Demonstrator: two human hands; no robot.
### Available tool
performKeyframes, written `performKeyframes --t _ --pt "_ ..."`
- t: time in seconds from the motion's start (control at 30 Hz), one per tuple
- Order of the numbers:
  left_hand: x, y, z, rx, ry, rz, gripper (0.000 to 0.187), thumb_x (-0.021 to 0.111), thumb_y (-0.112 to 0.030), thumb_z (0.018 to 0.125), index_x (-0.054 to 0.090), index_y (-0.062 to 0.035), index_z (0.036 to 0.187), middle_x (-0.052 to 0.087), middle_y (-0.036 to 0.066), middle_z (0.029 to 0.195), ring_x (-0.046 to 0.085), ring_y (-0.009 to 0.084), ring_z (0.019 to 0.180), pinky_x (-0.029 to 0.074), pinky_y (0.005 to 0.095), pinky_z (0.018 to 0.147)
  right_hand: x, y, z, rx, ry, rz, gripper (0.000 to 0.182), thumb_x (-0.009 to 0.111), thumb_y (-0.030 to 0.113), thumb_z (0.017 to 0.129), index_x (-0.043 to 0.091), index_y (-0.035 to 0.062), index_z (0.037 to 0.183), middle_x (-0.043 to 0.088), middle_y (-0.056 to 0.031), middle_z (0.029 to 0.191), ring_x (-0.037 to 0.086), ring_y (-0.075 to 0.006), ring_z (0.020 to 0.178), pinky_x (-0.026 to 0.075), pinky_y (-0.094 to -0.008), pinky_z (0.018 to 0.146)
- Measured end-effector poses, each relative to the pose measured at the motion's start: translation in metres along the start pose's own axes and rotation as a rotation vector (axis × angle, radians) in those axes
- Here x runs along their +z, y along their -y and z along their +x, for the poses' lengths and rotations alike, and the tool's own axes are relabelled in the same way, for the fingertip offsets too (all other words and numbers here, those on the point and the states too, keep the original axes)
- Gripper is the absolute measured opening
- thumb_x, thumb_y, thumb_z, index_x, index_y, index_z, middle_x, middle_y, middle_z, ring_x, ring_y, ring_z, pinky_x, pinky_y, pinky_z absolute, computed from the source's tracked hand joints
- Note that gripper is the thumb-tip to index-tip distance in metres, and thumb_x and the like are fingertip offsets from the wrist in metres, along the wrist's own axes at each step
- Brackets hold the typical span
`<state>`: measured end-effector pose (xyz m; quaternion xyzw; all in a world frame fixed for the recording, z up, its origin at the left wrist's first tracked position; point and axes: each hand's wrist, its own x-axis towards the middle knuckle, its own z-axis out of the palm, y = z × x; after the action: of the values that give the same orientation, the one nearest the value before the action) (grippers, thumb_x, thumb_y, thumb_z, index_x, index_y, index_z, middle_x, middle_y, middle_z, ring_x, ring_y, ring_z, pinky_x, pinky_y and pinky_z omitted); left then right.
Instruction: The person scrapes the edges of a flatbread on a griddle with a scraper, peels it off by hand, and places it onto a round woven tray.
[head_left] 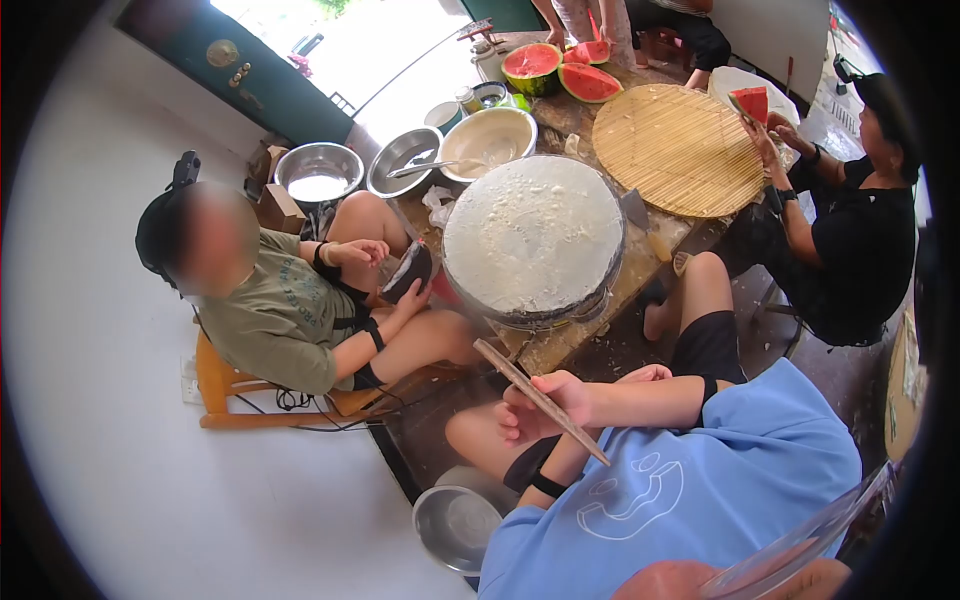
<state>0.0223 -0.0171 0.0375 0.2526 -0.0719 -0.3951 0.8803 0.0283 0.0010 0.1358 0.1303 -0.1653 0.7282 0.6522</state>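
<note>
My right hand [555, 402] grips a thin wooden rolling pin [540, 400], which slants across in front of my knees. My left forearm, with a black wristband, passes beneath the right one. Only part of my left hand [645, 374] shows behind my right forearm. Its fingers look bent, but most of the hand is hidden and I cannot see anything in it. Ahead of both hands stands a round floured board [530, 235], with white flour scattered over its top.
Beyond the board lie a woven round mat [680, 150], a cleaver [645, 225], metal bowls [318, 172] and cut watermelon [590, 82]. A seated person at left holds a dark object [408, 272]. Another at right holds a watermelon slice [750, 103]. A metal bowl [455, 525] sits low near my left side.
</note>
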Motion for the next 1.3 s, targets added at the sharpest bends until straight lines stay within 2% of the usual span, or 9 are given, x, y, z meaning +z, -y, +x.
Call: performKeyframes --t 0.2,0.3,0.47,0.8,0.87,0.93,1.07,1.2,1.3 --pt "-0.019 -0.003 -0.012 0.077 0.044 -0.05 0.027 0.053 -0.032 0.092 0.047 -0.0057 0.098 0.053 0.001 0.091 0.052 0.0093 0.079 0.045 0.0242 0.07 -0.001 0.004 -0.012 0.019 0.0 -0.029 0.035 0.062 0.044 0.081 0.05 0.0119 0.072 0.05 -0.0074 0.095 0.046 -0.0245 0.097 0.034 -0.0389 0.093" --pt "0.044 -0.019 0.003 0.029 -0.172 0.065 0.026 0.054 -0.031 0.092 0.047 -0.0062 0.096 0.054 0.002 0.089 0.052 0.0098 0.079 0.045 0.0239 0.07 0.0 0.0 -0.006 0.018 0.018 -0.014 0.035 0.062 0.043 0.081 0.051 0.0116 0.073 0.05 -0.0081 0.094 0.046 -0.0246 0.096 0.034 -0.0388 0.093" --pt "-0.013 0.0 -0.01 0.004 0.021 -0.047 0.03 0.053 -0.035 0.091 0.047 -0.006 0.099 0.055 0.001 0.089 0.053 0.0092 0.08 0.045 0.0211 0.069 0.007 0.004 -0.015 0.022 -0.016 -0.114 0.034 0.061 0.043 0.081 0.051 0.0119 0.073 0.051 -0.0084 0.094 0.047 -0.0243 0.096 0.035 -0.0383 0.093" --pt "-0.005 0.011 -0.006 0.076 0.093 -0.335 0.037 0.046 -0.04 0.093 0.047 -0.0039 0.1 0.055 0.005 0.091 0.056 0.0149 0.08 0.047 0.0279 0.074 0.002 0.01 -0.017 -0.026 -0.022 -0.085 0.031 0.061 0.042 0.08 0.054 0.0121 0.074 0.051 -0.0073 0.094 0.047 -0.0243 0.096 0.035 -0.039 0.092" --pt "0.017 -0.015 -0.043 0.087 -0.487 -0.499 0.039 0.042 -0.038 0.094 0.046 -0.0024 0.108 0.056 0.007 0.092 0.056 0.0186 0.082 0.047 0.0282 0.077 0.0 0.018 -0.036 -0.031 -0.037 -0.11 0.03 0.061 0.041 0.08 0.055 0.0121 0.075 0.051 -0.0067 0.095 0.047 -0.024 0.097 0.035 -0.0392 0.093" --pt "0.02 -0.061 -0.102 0.169 -0.326 -0.19 0.033 0.049 -0.028 0.092 0.044 -0.0041 0.114 0.051 0.005 0.084 0.052 0.0146 0.076 0.046 0.0256 0.07 -0.005 0.028 -0.057 -0.03 -0.02 -0.133 0.029 0.062 0.04 0.08 0.057 0.012 0.076 0.052 -0.0063 0.095 0.047 -0.0239 0.098 0.035 -0.0396 0.095" --pt "0.0 -0.101 -0.2 0.831 -0.595 -0.137 0.043 0.055 -0.01 0.089 0.04 -0.0052 0.129 0.038 -0.002 0.073 0.038 0.005 0.063 0.035 0.0153 0.052 -0.002 0.038 -0.102 -0.148 -0.062 -0.125 0.03 0.062 0.041 0.081 0.056 0.0122 0.076 0.052 -0.0065 0.097 0.047 -0.0241 0.101 0.034 -0.0401 0.099" --pt "0.009 -0.142 -0.312 1.45 -0.471 -0.213 0.042 0.046 -0.001 0.092 0.039 -0.0067 0.133 0.044 0.003 0.082 0.04 0.0082 0.065 0.046 0.0173 0.053 -0.011 0.04 -0.14 -0.253 -0.194 -0.086 0.032 0.062 0.043 0.081 0.056 0.0126 0.073 0.053 -0.0046 0.095 0.047 -0.0221 0.1 0.035 -0.0386 0.099" --pt "0.022 -0.139 -0.329 1.668 -0.415 -0.092 0.035 0.045 -0.001 0.091 0.046 -0.006 0.126 0.051 0.008 0.092 0.046 0.0113 0.071 0.053 0.0183 0.059 -0.017 0.038 -0.147 -0.286 -0.22 -0.036 0.033 0.062 0.044 0.081 0.057 0.0131 0.073 0.053 -0.0043 0.095 0.047 -0.0216 0.099 0.035 -0.038 0.099"
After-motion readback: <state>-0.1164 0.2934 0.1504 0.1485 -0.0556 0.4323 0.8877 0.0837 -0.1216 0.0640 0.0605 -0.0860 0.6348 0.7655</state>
